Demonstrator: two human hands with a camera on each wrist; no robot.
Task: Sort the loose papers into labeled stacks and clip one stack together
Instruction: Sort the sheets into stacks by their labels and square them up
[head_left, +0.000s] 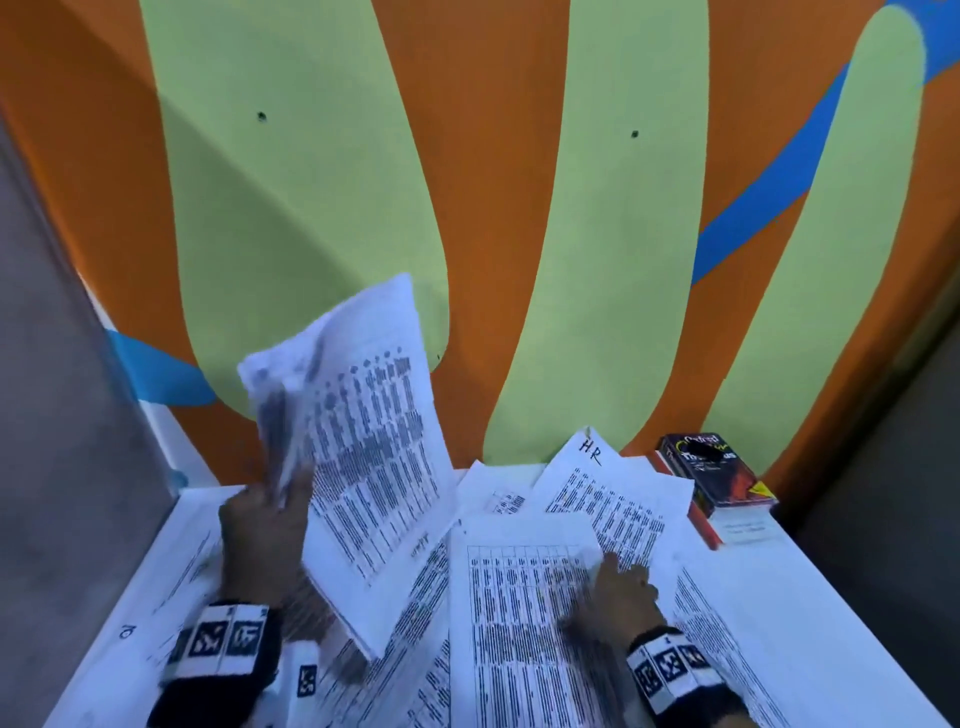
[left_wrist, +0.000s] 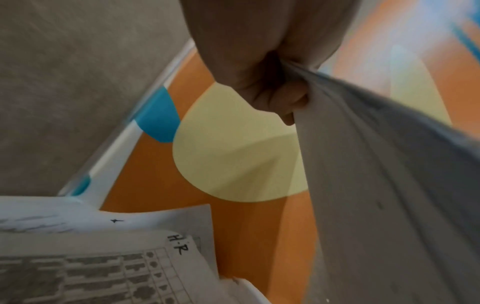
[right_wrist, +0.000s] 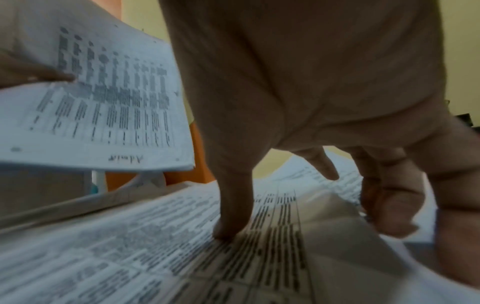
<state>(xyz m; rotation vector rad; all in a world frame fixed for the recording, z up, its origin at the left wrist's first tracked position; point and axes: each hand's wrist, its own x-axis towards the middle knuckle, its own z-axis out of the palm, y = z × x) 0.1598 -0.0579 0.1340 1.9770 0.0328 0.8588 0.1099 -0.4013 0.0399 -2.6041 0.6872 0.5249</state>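
My left hand (head_left: 280, 499) grips a bundle of printed sheets (head_left: 374, 452) by one edge and holds it raised and tilted above the white table (head_left: 831, 597). In the left wrist view the fingers (left_wrist: 272, 88) curl round the bundle (left_wrist: 389, 185). My right hand (head_left: 621, 587) is at the right edge of a table-printed sheet (head_left: 519, 613) lying in the middle. Its thumb (right_wrist: 228, 232) presses on top and the other fingers curl under the lifted edge (right_wrist: 337, 222). A sheet marked "HR" (head_left: 613, 499) lies behind it.
More printed sheets overlap across the table, one marked "H.R" (left_wrist: 145, 257) at the left. Two books (head_left: 717, 478) are stacked at the back right corner. An orange and green wall (head_left: 493, 208) closes the back, and a grey partition (head_left: 52, 364) the left.
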